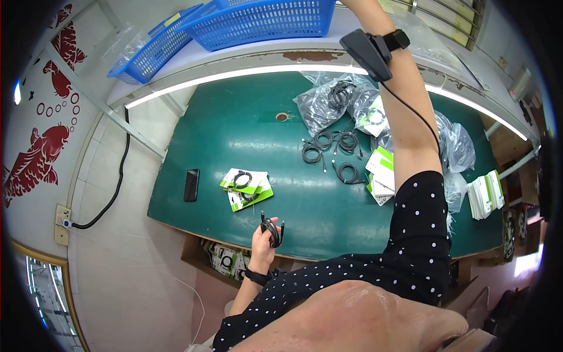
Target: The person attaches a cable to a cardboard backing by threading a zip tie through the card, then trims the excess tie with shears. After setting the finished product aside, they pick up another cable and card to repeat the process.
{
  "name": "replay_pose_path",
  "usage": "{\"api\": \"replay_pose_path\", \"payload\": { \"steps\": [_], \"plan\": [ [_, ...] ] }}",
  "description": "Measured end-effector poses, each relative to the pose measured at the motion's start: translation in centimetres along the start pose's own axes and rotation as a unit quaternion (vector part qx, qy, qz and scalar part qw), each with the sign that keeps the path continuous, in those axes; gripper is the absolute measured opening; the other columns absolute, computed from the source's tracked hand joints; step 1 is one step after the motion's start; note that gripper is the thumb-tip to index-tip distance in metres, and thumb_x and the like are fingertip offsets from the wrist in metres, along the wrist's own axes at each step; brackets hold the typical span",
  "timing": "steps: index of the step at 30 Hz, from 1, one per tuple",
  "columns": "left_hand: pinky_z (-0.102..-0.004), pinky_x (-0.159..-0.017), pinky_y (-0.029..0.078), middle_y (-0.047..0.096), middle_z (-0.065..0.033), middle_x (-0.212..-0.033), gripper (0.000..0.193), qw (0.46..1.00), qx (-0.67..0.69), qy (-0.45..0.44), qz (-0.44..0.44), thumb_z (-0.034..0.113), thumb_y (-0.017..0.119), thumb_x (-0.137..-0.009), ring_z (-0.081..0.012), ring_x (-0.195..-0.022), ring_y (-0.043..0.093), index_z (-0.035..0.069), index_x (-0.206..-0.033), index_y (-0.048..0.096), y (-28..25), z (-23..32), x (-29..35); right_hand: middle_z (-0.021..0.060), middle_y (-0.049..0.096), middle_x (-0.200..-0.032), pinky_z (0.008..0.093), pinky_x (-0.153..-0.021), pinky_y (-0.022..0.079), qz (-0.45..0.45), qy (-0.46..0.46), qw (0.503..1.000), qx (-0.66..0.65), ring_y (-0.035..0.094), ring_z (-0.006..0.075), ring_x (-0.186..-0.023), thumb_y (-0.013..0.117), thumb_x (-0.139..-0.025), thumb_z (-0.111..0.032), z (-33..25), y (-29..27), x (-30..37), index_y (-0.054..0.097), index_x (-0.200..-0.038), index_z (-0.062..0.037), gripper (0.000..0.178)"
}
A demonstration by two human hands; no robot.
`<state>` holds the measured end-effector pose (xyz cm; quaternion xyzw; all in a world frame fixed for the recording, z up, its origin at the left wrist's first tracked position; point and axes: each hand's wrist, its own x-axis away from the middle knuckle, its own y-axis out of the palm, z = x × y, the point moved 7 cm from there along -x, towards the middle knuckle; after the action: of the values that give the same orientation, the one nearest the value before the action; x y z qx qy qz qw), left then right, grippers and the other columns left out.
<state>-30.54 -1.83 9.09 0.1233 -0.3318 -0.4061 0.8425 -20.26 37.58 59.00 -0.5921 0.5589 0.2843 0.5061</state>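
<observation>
In my left hand (262, 242), a coiled black cable (271, 232) is gripped just above the near edge of the green table; its plug ends stick up. My right arm stretches up over the shelf, and my right hand (368, 13) runs out at the top edge by a blue basket (261, 26). Its fingers are cut off from sight. Just beyond my left hand lie white-and-green cards (251, 196) with black coiled cables on them. Several loose coiled cables (347, 172) rest on the middle of the table (234, 129).
A black phone (191, 185) lies at the table's left. Clear plastic bags (319, 108) bunch at the back right, near a stack of cards (382, 176); another card stack (485, 195) stands far right. A lit shelf edge (234, 77) crosses above. Below the table is an open box (226, 258).
</observation>
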Motion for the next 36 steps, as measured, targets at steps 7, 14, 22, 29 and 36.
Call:
{"api": "replay_pose_path", "payload": {
  "steps": [7, 14, 22, 29, 36],
  "plan": [
    [-0.024, -0.052, 0.043, 0.06, -0.0006, -0.081, 0.027, 1.0, 0.004, -0.006, -0.011, 0.008, 0.052, -0.093, -0.0079, -0.063, 0.054, 0.001, -0.119, 0.055, 2.4, -2.7, -1.4, 0.0072, 0.065, -0.086, 0.0216, -0.067, 0.047, -0.017, 0.008, 0.982, -0.188, 0.06, 0.01, -0.074, 0.061, -0.09, -0.007, -2.2, -6.5, 14.2, 0.065, -0.1, 0.0039, 0.015],
    [-0.0203, -0.059, 0.042, 0.061, -0.0034, -0.084, 0.025, 0.989, 0.041, 0.028, -0.141, 0.006, 0.049, -0.095, -0.0064, -0.067, 0.054, -0.004, -0.117, 0.053, 11.3, -7.1, -5.0, 0.0048, 0.065, -0.087, 0.0225, -0.069, 0.048, -0.344, 0.437, 0.812, -0.175, 0.06, 0.0094, -0.076, 0.061, -0.088, -0.005, 0.6, -12.6, 42.2, 0.063, -0.106, 0.0021, 0.019],
    [-0.0242, -0.064, 0.051, 0.06, -0.0036, -0.077, 0.013, 0.989, 0.001, -0.032, -0.147, 0.013, 0.048, -0.098, -0.01, -0.064, 0.058, 0.002, -0.104, 0.054, 15.4, -15.3, -6.4, 0.006, 0.061, -0.103, 0.0243, -0.073, 0.05, -0.364, 0.498, 0.764, -0.19, 0.059, 0.0117, -0.089, 0.072, -0.081, -0.009, 0.5, -7.8, 60.2, 0.052, -0.123, -0.0022, 0.047],
    [-0.0254, -0.067, 0.051, 0.055, -0.0007, -0.071, 0.015, 0.972, -0.041, -0.085, -0.213, 0.017, 0.048, -0.098, -0.0112, -0.062, 0.056, 0.003, -0.102, 0.053, 16.4, -20.6, -3.8, -0.0012, 0.054, -0.075, 0.0189, -0.047, 0.033, -0.234, 0.639, 0.626, -0.381, 0.044, 0.0034, -0.058, 0.058, -0.094, -0.026, 3.7, -8.8, 66.5, 0.057, -0.095, -0.0047, 0.022],
    [-0.026, -0.063, 0.048, 0.042, 0.0031, -0.061, 0.034, 0.92, -0.007, -0.171, -0.352, 0.033, 0.038, -0.102, -0.0076, -0.052, 0.042, 0.002, -0.104, 0.053, 17.3, -26.9, 0.0, -0.0046, 0.047, -0.064, 0.0181, -0.043, 0.023, -0.28, 0.617, 0.553, -0.485, 0.037, 0.002, -0.052, 0.05, -0.097, -0.038, 1.7, -13.3, 70.4, 0.051, -0.072, -0.0102, 0.037]
  ]
}}
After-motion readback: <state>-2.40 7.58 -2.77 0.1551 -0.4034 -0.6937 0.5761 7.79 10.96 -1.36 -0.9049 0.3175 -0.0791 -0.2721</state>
